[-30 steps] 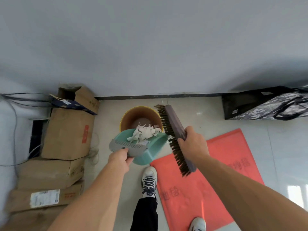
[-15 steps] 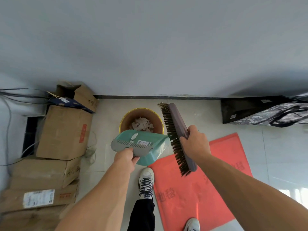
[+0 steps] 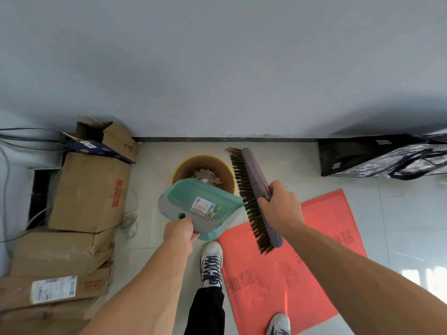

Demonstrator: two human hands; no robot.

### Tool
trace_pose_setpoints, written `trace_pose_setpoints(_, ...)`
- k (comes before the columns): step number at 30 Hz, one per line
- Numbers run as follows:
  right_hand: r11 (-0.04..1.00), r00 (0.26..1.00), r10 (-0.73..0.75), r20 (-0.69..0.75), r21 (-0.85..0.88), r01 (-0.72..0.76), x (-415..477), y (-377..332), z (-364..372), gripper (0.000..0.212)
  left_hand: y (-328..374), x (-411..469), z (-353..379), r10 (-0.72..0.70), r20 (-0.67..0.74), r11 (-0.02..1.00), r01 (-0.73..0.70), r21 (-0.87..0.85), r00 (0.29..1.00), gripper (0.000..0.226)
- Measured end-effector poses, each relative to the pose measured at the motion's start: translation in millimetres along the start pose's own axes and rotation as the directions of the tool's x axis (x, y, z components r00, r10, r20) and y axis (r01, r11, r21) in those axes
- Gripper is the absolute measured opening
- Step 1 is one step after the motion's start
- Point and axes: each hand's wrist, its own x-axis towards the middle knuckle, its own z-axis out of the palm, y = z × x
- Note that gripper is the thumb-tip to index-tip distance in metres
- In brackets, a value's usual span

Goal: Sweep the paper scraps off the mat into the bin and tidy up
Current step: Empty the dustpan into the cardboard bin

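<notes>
Since the scraps [image 3: 206, 176] have left the dustpan [image 3: 200, 204] gripped in our left hand [image 3: 179, 232] for the bin [image 3: 180, 172] at frame centre, we judge dumping done, right hand [image 3: 280, 206] clasping the brush [image 3: 254, 189].

The left hand [image 3: 179, 232] grips a green dustpan [image 3: 202, 204] tilted over the bin [image 3: 203, 175], where paper scraps [image 3: 206, 177] lie. The right hand [image 3: 278, 207] holds a brush [image 3: 254, 197] above the red mat [image 3: 295, 262] on the floor [image 3: 399, 213].
</notes>
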Motion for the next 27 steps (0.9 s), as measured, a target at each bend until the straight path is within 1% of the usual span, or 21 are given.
trace_pose_setpoints(4,1.000,1.000,0.021,-0.006,-0.004,-0.021,-3.9,3.6,1.9,0.017,-1.6,2.7,-10.8,0.038,-0.007,0.997,-0.037,0.067,0.999,0.017)
trace_pose_setpoints(7,0.999,0.999,0.031,-0.007,-0.009,-0.031,-7.6,3.6,-1.2,0.017,-3.8,5.7,-22.4,0.162,-0.014,0.962,-0.155,0.223,0.987,0.014)
trace_pose_setpoints(9,1.000,0.999,0.029,-0.023,-0.012,-0.029,-9.6,2.5,-5.8,0.017,-0.5,2.3,-32.0,0.234,0.009,0.927,-0.226,0.298,0.972,0.014)
trace_pose_setpoints(11,1.000,0.999,0.022,-0.043,-0.006,-0.023,-13.3,0.2,-13.2,0.017,6.2,-3.9,-43.0,0.269,0.029,0.916,-0.266,0.301,0.963,0.013)
trace_pose_setpoints(15,0.999,0.996,-0.017,-0.091,0.026,0.020,-29.1,-7.4,-33.3,0.016,22.9,-23.1,-66.9,0.314,0.112,0.914,-0.332,0.233,0.943,0.013)
trace_pose_setpoints(18,0.997,0.992,-0.033,-0.120,0.066,0.041,-49.2,-10.4,-57.2,0.015,37.9,-55.4,-78.9,0.322,0.190,0.925,-0.351,0.147,0.927,0.020)
trace_pose_setpoints(20,0.995,0.986,-0.024,-0.164,0.092,0.039,-64.6,-10.1,-81.2,0.015,50.2,-84.0,-85.4,0.350,0.224,0.915,-0.383,0.127,0.910,0.025)
trace_pose_setpoints(23,0.992,0.969,-0.018,-0.248,0.116,0.048,-90.5,-9.8,-128.8,0.016,71.6,-131.9,-92.0,0.407,0.253,0.879,-0.452,0.153,0.878,0.032)
trace_pose_setpoints(25,0.991,0.952,-0.038,-0.303,0.110,0.074,-109.7,-11.6,-164.7,0.016,86.5,-169.4,-93.2,0.456,0.301,0.836,-0.519,0.178,0.838,0.026)
trace_pose_setpoints(27,0.989,0.931,-0.072,-0.359,0.096,0.113,-130.6,-16.5,-202.4,0.017,102.0,-213.3,-94.2,0.498,0.366,0.772,-0.594,0.226,0.786,0.022)
